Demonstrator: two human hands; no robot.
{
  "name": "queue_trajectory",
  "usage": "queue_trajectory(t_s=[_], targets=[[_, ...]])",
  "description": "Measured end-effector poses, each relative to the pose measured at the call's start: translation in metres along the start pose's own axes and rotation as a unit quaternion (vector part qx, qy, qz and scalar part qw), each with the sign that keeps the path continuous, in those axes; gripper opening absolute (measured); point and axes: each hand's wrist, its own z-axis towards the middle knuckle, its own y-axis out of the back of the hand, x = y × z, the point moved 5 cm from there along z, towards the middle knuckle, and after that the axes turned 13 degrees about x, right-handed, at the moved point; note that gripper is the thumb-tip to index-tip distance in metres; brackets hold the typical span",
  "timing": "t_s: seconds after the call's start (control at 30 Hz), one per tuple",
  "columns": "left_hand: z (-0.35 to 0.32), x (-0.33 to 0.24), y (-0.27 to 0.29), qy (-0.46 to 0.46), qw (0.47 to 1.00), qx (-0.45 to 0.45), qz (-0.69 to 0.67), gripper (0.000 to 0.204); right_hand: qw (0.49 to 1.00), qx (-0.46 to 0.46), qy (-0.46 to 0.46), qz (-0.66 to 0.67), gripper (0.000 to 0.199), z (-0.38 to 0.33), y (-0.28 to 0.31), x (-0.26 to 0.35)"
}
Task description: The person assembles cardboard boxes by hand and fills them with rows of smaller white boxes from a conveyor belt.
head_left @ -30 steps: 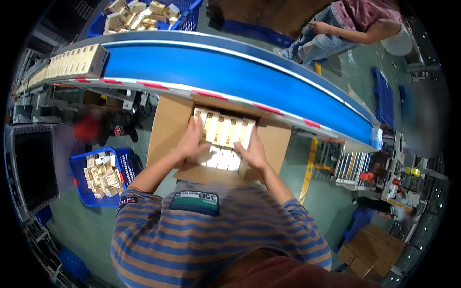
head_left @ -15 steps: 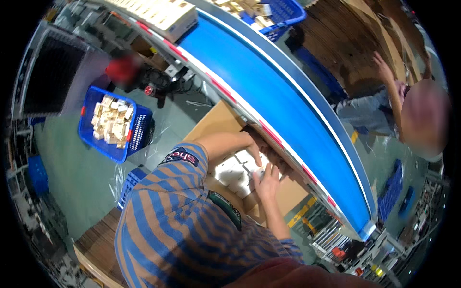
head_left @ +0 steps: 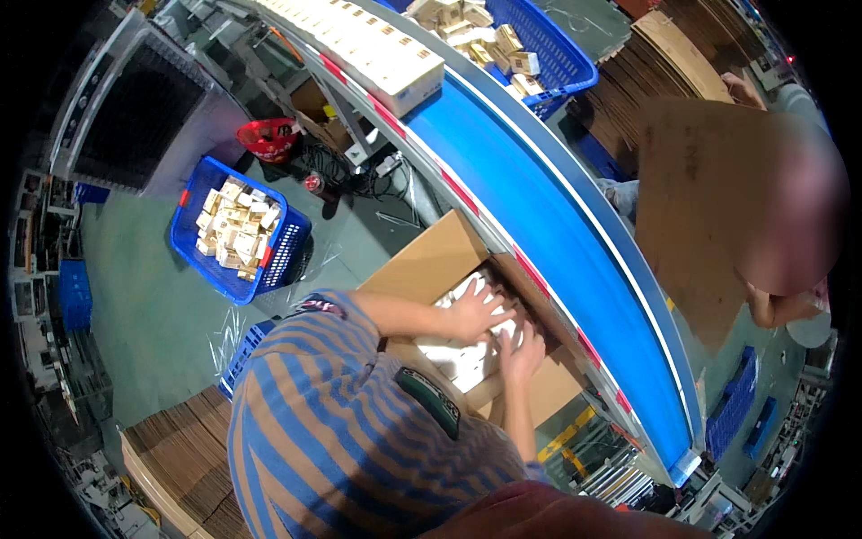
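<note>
- Left hand (head_left: 476, 310) and right hand (head_left: 521, 349) are lying open, fingers spread, pressing small pale boxes (head_left: 462, 359) flat inside the cardboard carton (head_left: 431, 265) beside the blue conveyor (head_left: 557, 216).
- Even, level pressure looks best for seating the rows.
- A blue basket (head_left: 193, 256) on the floor is holding loose pale boxes.

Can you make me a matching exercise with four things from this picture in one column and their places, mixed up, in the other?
Things:
1. Open brown cardboard box
2. Blue plastic basket of small pale boxes
3. Red round container
4. Large flat brown cardboard sheet

Places:
A. On the green floor, left of the blue conveyor belt
B. Held up by another person across the belt
C. Under the left hand and right hand
D. On the floor by tangled cables under the conveyor

Pairs: 1-C, 2-A, 3-D, 4-B
</note>
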Motion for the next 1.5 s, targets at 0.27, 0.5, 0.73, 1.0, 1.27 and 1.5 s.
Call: queue_trajectory(t_s=[0.27,0.5,0.73,1.0,1.27,1.5], targets=[[0.031,0.015,-0.041,0.020,0.989,0.148,-0.017,0.080,0.961,0.275,0.008,-0.033,0.082,0.032,-0.050,-0.007],[-0.087,0.101,0.142,-0.072,0.914,-0.385,-0.105,0.029,0.932,0.004,0.203,0.299,0.046,0.010,0.091,0.054],[-0.194,0.378,0.260,0.514,0.751,-0.414,-0.015,0.067,0.958,-0.180,0.207,0.082,0.031,0.043,0.132,0.097],[-0.139,0.337,0.281,0.313,0.888,-0.240,-0.238,0.069,0.945,-0.027,0.067,0.320,0.049,0.076,0.115,0.065],[-0.032,0.156,0.221,-0.126,0.793,-0.178,-0.569,0.088,0.861,-0.084,0.175,0.471,0.065,0.087,0.144,0.070],[-0.110,0.064,0.219,-0.098,0.882,-0.253,-0.385,0.085,0.932,-0.128,0.141,0.309,0.081,-0.047,0.209,0.083]])
